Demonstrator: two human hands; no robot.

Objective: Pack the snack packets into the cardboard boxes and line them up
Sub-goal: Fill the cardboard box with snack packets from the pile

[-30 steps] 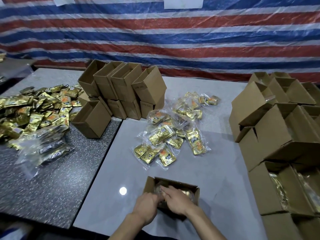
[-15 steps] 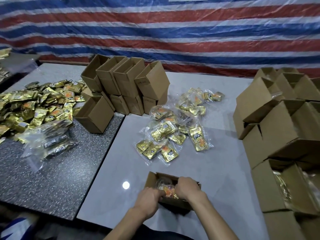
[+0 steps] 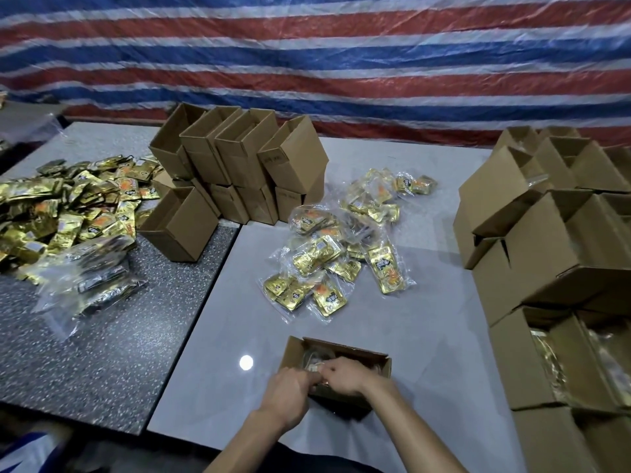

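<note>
Left forearm (image 3: 246,438): bare, rising from the lower edge and angled up to the right; left grip (image 3: 290,392) knuckles up, fingers curled under, contents hidden. Right forearm (image 3: 409,425): bare, rising from the lower right and angled up to the left; right grip (image 3: 345,375) palm down, fingertips curled and pinching a packet (image 3: 313,365). Both grips side by side, fingertips meeting, wrists straight.
</note>
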